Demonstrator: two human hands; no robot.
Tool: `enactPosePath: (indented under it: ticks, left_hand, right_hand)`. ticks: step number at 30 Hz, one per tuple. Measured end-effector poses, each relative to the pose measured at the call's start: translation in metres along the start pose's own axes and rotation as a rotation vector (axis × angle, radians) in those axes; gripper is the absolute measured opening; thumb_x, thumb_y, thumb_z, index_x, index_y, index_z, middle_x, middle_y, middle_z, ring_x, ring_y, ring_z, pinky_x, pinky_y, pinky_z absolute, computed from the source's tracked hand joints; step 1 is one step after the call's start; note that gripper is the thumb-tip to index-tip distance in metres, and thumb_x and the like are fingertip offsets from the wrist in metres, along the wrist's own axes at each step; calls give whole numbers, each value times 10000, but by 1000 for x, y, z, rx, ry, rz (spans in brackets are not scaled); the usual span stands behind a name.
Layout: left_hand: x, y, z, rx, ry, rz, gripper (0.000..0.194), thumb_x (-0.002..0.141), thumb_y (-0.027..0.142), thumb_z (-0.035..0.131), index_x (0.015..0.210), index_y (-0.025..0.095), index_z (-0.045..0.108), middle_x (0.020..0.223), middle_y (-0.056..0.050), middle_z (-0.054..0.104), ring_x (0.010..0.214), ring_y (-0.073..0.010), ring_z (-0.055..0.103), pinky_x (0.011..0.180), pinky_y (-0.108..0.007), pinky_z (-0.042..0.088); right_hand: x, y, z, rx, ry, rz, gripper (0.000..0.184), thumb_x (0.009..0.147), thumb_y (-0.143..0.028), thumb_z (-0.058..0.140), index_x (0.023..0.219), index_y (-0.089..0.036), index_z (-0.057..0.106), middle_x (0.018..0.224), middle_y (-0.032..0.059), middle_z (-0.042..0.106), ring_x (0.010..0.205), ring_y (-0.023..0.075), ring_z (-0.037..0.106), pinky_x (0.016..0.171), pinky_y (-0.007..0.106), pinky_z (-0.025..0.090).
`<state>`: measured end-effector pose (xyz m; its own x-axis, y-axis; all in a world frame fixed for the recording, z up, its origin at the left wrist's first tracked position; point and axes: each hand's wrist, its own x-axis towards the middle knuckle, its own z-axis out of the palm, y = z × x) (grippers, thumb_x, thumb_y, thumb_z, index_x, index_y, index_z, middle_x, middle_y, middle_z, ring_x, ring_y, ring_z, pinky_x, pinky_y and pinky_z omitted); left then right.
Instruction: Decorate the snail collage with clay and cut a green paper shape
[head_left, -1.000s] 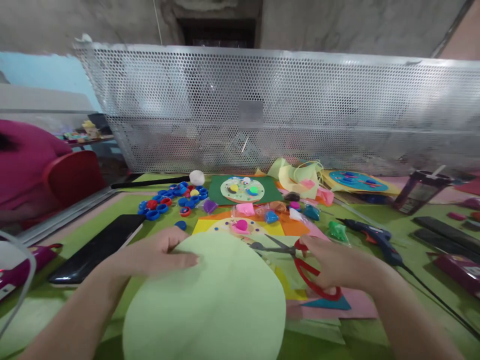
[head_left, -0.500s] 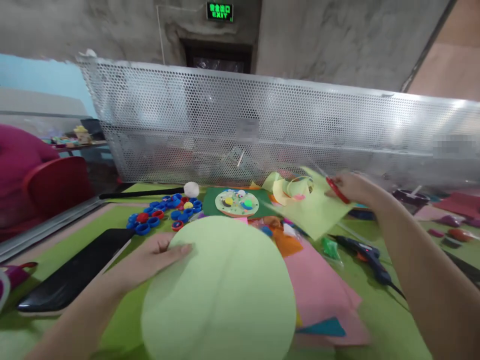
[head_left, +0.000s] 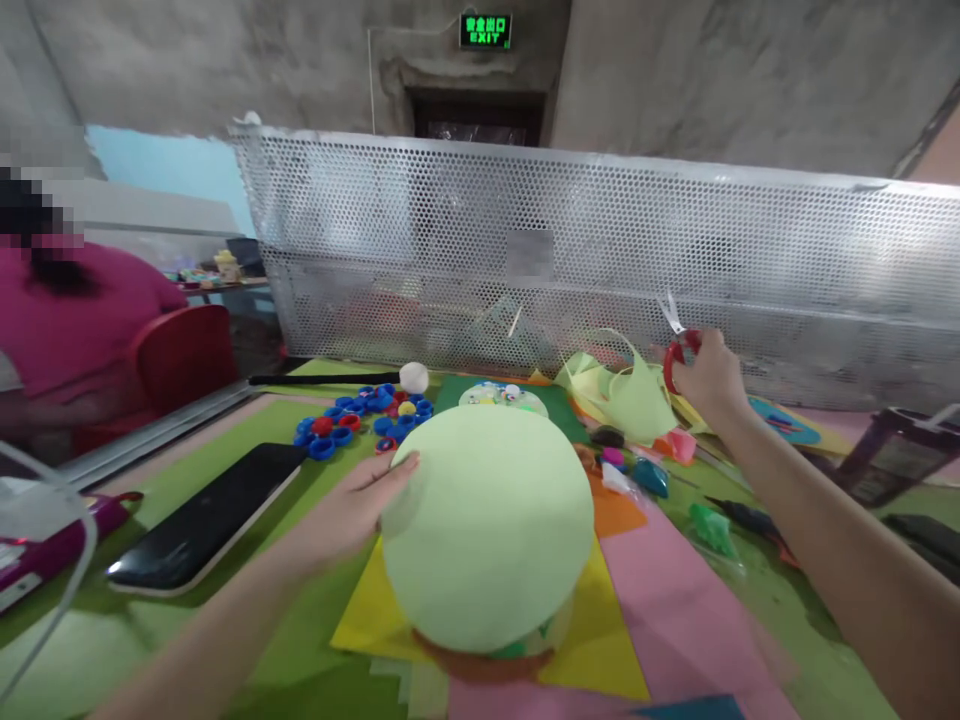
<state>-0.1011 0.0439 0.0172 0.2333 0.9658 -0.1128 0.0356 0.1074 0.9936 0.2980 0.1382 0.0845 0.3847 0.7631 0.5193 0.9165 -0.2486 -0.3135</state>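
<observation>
My left hand (head_left: 381, 498) pinches the left edge of a large pale green paper circle (head_left: 487, 530), thumb on top. The circle hangs over a yellow sheet (head_left: 611, 630) and hides most of a round piece with a brown rim (head_left: 487, 665). Raised at the right, my right hand (head_left: 709, 375) grips red-handled scissors (head_left: 681, 350), their blades parted and pointing up. Below the scissors lies a crumpled heap of pale green paper offcuts (head_left: 630, 400). Behind the circle, a decorated disc (head_left: 502, 398) shows in part on a dark green sheet (head_left: 454, 397).
Blue and red bottle caps (head_left: 330, 428) and a black phone (head_left: 210, 515) lie at left. Pink paper (head_left: 690, 590), a bag of green bits (head_left: 712, 530), a partly hidden glue gun (head_left: 750, 520) and a dark cup (head_left: 885, 455) are at right. A perforated metal screen (head_left: 420, 240) stands behind; a person (head_left: 97, 310) sits left.
The green offcut by my right hand now lies on the heap, and the scissors have come upright. The paper circle has moved farther away, revealing the yellow sheet. The view has turned left.
</observation>
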Motion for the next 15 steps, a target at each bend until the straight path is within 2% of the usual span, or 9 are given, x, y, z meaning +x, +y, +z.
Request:
enactPosePath:
  ticks: [3,5,8,12,15]
  left_hand:
    - [-2,2,9,-162,61,-9,243,800,369,608,943,178,657,907,-44,709,824,-205,653,723,-269,506]
    - [-3,4,16,-297,86,-12,171,831,282,580,926,160,654,886,-47,715,795,-191,665,723,-264,517]
    - [-4,7,25,-424,57,4,169,869,204,515,955,134,642,878,-63,720,770,-180,676,699,-259,534]
    - [-5,10,25,-466,3,47,225,876,197,495,1044,111,617,932,-98,712,819,-217,679,703,-291,550]
    - [-3,12,19,-481,42,90,259,886,196,468,1098,114,591,952,-100,710,823,-225,681,701,-300,558]
  right_hand:
    - [-19,0,-2,-40,-161,-67,303,875,-348,500,1121,-174,529,1112,74,565,938,191,571,791,394,482]
    - [-30,5,5,-81,-291,-85,284,869,-331,515,1100,-167,542,1096,68,571,915,184,579,768,381,492]
    - [-48,17,20,-145,-439,-88,292,860,-320,534,1113,-174,537,1120,72,559,943,193,574,777,373,489]
    - [-67,28,36,-180,-534,-152,304,864,-316,526,1129,-169,526,1136,71,551,949,199,569,784,396,488]
    - [-75,28,42,-160,-561,-232,313,866,-317,522,1139,-164,517,1137,73,550,945,198,570,782,406,489]
